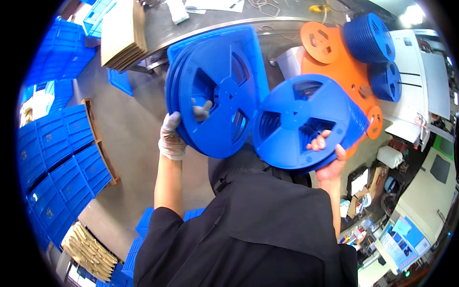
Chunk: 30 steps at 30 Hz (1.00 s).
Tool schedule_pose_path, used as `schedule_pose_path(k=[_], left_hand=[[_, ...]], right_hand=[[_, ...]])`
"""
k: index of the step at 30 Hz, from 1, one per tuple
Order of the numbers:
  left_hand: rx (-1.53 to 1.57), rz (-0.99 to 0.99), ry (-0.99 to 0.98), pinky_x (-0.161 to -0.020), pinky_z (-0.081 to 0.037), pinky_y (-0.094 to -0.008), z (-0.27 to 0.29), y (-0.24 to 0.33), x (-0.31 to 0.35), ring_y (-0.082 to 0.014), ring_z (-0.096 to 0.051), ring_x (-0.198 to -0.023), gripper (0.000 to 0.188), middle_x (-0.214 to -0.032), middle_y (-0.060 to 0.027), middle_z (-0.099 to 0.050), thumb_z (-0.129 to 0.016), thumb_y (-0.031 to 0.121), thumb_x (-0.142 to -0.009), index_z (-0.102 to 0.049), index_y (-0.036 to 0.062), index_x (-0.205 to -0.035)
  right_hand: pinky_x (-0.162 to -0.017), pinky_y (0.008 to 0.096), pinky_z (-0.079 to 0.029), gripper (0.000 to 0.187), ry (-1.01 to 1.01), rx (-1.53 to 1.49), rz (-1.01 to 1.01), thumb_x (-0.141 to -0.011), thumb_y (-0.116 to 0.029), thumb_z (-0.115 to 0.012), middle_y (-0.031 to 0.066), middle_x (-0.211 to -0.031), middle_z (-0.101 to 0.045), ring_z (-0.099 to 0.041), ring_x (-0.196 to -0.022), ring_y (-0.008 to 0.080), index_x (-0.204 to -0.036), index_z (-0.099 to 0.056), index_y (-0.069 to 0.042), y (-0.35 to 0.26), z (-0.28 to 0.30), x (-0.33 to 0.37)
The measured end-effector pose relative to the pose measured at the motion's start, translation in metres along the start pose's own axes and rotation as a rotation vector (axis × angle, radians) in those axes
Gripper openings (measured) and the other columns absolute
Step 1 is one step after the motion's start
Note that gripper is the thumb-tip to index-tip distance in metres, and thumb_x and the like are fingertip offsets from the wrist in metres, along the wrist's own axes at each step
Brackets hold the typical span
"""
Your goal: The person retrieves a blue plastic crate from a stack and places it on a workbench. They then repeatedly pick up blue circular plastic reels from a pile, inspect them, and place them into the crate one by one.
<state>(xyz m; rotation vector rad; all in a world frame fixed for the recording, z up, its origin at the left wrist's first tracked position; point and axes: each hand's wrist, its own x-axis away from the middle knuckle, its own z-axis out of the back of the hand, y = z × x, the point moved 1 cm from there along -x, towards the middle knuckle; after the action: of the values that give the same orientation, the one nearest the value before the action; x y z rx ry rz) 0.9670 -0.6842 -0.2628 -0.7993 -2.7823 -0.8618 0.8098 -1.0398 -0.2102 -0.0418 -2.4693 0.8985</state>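
Note:
My left hand (pixel 173 138), in a pale glove, grips a few blue plastic reels (pixel 217 136) at their lower left rim. Its fingers reach through a cut-out and the thumb side stays outside. At the right, my bare right hand (pixel 331 162) holds a thicker stack of blue reels (pixel 286 146), with fingertips showing through a cut-out and the thumb at the edge. Both stacks are tilted with their flat faces toward me, side by side and close together near the middle. Behind the left stack stands a blue plastic bin (pixel 258 52), partly covered by it.
An orange round table (pixel 356 79) carries blue reel stacks (pixel 366 40) and an orange reel (pixel 319 42). A grey workbench (pixel 158 28) runs along the far side. Blue crates (pixel 62 158) on a wooden pallet stand left, near stacked cardboard (pixel 117 36). A pale machine (pixel 425 186) stands right.

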Motion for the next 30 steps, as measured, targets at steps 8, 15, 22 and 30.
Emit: schedule_pose_path(k=[8, 15, 22, 30], left_hand=[[0.535, -0.322, -0.34, -0.119, -0.018, -0.0384, 0.063, 0.019, 0.026, -0.0254, -0.062, -0.1, 0.062, -0.106, -0.0134, -0.066, -0.062, 0.004, -0.08, -0.04, -0.0058, -0.137], [0.643, -0.311, -0.364, -0.118, -0.022, -0.0389, 0.066, 0.018, 0.026, -0.0233, -0.058, -0.099, 0.062, -0.108, -0.0122, -0.063, -0.06, 0.006, -0.081, -0.039, -0.0052, -0.138], [0.077, -0.281, -0.046, -0.119, -0.015, -0.0438, 0.07, 0.025, 0.009, -0.0157, -0.051, -0.082, 0.058, -0.091, -0.0012, -0.052, -0.069, 0.024, -0.083, -0.045, -0.0013, -0.13], [-0.378, 0.029, 0.248, -0.114, -0.025, -0.0466, 0.076, 0.005, -0.027, -0.0131, -0.05, -0.067, 0.037, -0.071, 0.0026, -0.048, -0.07, 0.037, -0.086, -0.055, 0.0076, -0.103]], right_hand=[[-0.092, 0.04, -0.046, 0.043, -0.067, -0.111, 0.048, -0.084, -0.033, -0.062, 0.0032, -0.087, -0.046, -0.048, -0.084, 0.0184, -0.114, -0.048, -0.006, -0.004, 0.016, 0.01], [-0.084, 0.0369, -0.045, 0.042, -0.084, -0.097, 0.074, -0.079, -0.033, -0.066, 0.0009, -0.079, -0.046, -0.047, -0.076, 0.0162, -0.108, -0.046, -0.009, -0.004, 0.014, 0.014], [-0.072, 0.0302, -0.041, 0.037, -0.369, -0.246, 0.181, -0.084, -0.03, -0.073, -0.0042, -0.065, -0.047, -0.048, -0.063, 0.0111, -0.094, -0.041, -0.012, -0.002, 0.028, 0.017], [-0.072, 0.0318, -0.044, 0.036, -0.521, -0.266, 0.18, -0.084, -0.031, -0.073, -0.0018, -0.062, -0.051, -0.053, -0.06, 0.0123, -0.089, -0.044, -0.011, -0.004, 0.025, 0.022]])
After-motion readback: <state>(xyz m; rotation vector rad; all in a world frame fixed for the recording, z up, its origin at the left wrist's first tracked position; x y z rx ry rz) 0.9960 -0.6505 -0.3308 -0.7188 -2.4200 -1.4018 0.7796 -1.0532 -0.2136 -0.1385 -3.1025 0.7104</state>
